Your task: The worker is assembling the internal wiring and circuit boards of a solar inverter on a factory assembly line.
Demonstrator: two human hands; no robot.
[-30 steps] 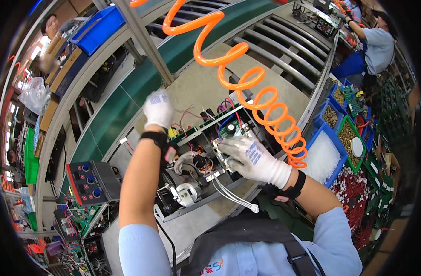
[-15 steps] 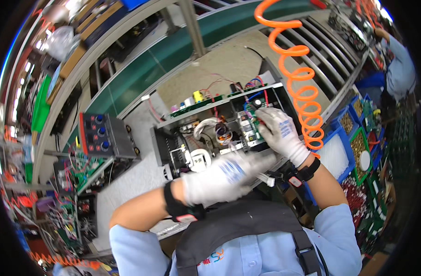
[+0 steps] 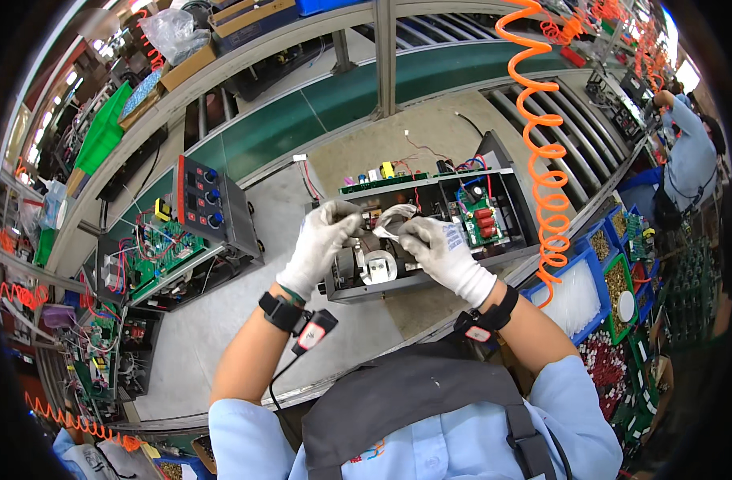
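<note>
An open metal device chassis point(image 3: 430, 284) lies before me on the bench, with circuit boards and wiring inside. Over its left part is my left hand point(image 3: 318, 244), in a white glove, fingertips pinched together; what they hold, if anything, is too small to tell. Facing it, my gloved right hand point(image 3: 444, 254) is closed at the end of a looped white cable point(image 3: 394, 214). Below the two hands a round white part point(image 3: 377, 268) sits in the chassis. On the right inside is a green circuit board point(image 3: 480, 220) with red cylindrical components.
A control box point(image 3: 210, 200) with blue knobs stands at left, beside an opened unit with a green board point(image 3: 162, 252). An orange coiled hose point(image 3: 542, 152) hangs right of the chassis. Blue parts bins point(image 3: 594, 276) line the right side; a co-worker point(image 3: 686, 148) stands beyond.
My right hand has left the green board and moved left to the white cable. My left hand has moved from the chassis's front edge to above its left part. The view has shifted.
</note>
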